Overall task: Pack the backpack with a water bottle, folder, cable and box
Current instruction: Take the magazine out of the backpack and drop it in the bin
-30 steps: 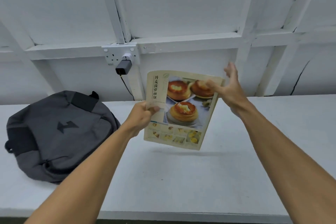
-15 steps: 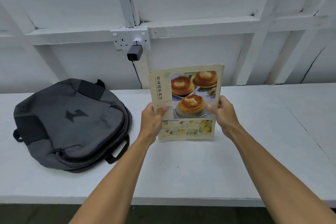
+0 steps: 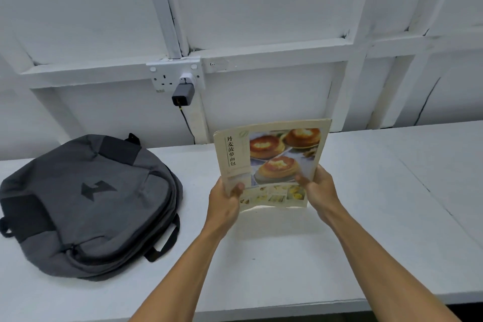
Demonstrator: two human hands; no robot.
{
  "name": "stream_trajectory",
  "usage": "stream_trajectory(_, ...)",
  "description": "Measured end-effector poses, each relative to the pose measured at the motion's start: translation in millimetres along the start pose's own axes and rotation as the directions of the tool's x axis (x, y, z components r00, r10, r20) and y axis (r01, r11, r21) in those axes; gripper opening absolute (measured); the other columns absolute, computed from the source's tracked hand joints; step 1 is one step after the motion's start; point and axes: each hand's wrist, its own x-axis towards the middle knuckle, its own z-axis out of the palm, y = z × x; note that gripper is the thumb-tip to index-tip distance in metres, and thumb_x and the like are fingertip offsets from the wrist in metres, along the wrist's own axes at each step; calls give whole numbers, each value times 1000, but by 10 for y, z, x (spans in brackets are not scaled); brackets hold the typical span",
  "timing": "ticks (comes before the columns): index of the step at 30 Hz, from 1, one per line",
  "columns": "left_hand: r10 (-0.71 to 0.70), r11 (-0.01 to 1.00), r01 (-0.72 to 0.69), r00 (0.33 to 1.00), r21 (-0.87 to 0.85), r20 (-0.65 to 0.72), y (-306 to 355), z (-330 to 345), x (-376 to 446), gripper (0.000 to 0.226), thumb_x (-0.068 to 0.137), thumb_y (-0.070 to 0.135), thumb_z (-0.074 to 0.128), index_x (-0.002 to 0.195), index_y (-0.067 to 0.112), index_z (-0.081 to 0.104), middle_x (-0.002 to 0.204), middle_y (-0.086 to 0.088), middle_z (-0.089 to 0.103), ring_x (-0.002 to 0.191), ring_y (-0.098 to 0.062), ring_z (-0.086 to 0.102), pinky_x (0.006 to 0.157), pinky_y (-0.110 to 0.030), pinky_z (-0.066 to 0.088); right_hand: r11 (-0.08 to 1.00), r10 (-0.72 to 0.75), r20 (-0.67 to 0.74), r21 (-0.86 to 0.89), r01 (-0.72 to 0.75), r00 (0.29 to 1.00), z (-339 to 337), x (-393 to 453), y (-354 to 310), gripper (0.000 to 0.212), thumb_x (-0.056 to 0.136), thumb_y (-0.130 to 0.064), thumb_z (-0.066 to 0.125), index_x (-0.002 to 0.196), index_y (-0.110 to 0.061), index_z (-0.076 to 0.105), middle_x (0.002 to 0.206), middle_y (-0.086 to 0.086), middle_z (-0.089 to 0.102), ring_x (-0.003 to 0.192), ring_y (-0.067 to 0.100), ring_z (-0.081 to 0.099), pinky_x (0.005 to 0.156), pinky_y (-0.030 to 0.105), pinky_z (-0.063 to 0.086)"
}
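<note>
I hold a cream folder with pictures of baked buns upright above the white table. My left hand grips its lower left edge, thumb on the cover. My right hand grips its lower right edge. The folder's bottom edge bows slightly between my hands. A grey backpack lies flat and closed on the table to the left, well apart from the folder. A dark cable runs down from a grey charger in the wall socket. No bottle or box is in view.
A white panelled wall with a double socket rises right behind the table. The table's front edge runs along the bottom. Bare tabletop stretches to the right of my arms.
My right hand came down from the folder's top corner to its lower right edge. The folder now stands straighter and both hands hold it. The view has moved closer.
</note>
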Motion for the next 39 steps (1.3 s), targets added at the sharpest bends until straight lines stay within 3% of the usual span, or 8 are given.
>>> stream_trajectory(4, -32, 999, 32, 999, 9, 15, -55, 35, 6, 32, 101, 16, 54, 132, 22, 54, 124, 2, 65, 105, -17, 66, 72, -24, 57, 996, 39, 7, -79, -38, 999, 17, 21, 89, 20, 93, -10, 59, 109, -20, 62, 108, 2, 69, 101, 24, 65, 88, 47, 55)
stream_trajectory(10, 12, 999, -15, 997, 49, 74, 67, 71, 86, 33, 99, 11, 54, 131, 17, 56, 122, 0, 66, 105, -20, 67, 74, -29, 60, 995, 44, -37, -91, -47, 998, -55, 76, -70, 24, 90, -4, 57, 110, -15, 61, 102, -3, 69, 97, 17, 65, 86, 37, 54)
stream_trajectory(16, 92, 992, -115, 927, 41, 363, 414, 398, 153, 31, 97, 15, 61, 127, 20, 58, 116, 6, 70, 98, -11, 70, 70, -23, 58, 995, 67, -226, -57, -82, 972, -619, 67, -204, 19, 89, -2, 58, 101, -14, 64, 97, 3, 70, 89, 21, 67, 77, 37, 56)
stream_trajectory(21, 3, 989, -91, 804, 117, 595, 498, 1164, -8, 25, 98, 20, 58, 123, 22, 62, 113, 9, 73, 102, -17, 69, 87, -34, 57, 990, 142, -428, 61, -128, 893, -1577, -196, -227, 15, 90, -1, 57, 101, -8, 64, 94, 8, 72, 82, 24, 70, 67, 34, 54)
stream_trajectory(28, 133, 962, -259, 722, 87, 679, 826, 2789, -815, 27, 104, 20, 44, 130, 22, 52, 122, 4, 64, 103, -15, 64, 73, -17, 53, 987, 149, -562, 133, -89, 814, -3198, -921, -233, 21, 89, -9, 59, 108, -14, 64, 99, 5, 73, 84, 22, 71, 67, 33, 55)
stream_trajectory(33, 153, 972, -233, 691, 17, 707, 938, 3982, -1625, 31, 104, 26, 47, 134, 29, 47, 127, 6, 61, 109, -19, 62, 90, -41, 55, 966, 196, -590, 253, -51, 783, -4451, -1640, -93, 19, 90, -22, 65, 109, -20, 62, 98, 4, 74, 85, 21, 72, 60, 28, 52)
stream_trajectory(37, 113, 977, -211, 630, 30, 769, 1017, 4966, -2335, 34, 104, 22, 46, 138, 25, 46, 131, 3, 59, 117, -20, 59, 97, -42, 52, 928, 317, -598, 356, -110, 737, -5444, -2257, 190, 28, 87, -3, 61, 113, -12, 63, 103, 13, 74, 95, 31, 71, 83, 48, 56)
stream_trajectory(39, 114, 967, -249, 585, 45, 803, 1009, 5397, -2617, 32, 104, 23, 45, 137, 25, 45, 129, 4, 58, 116, -18, 58, 95, -35, 52, 920, 356, -638, 369, -134, 683, -5823, -2461, 299, 32, 84, 5, 60, 113, -6, 63, 103, 16, 73, 93, 32, 71, 83, 47, 56)
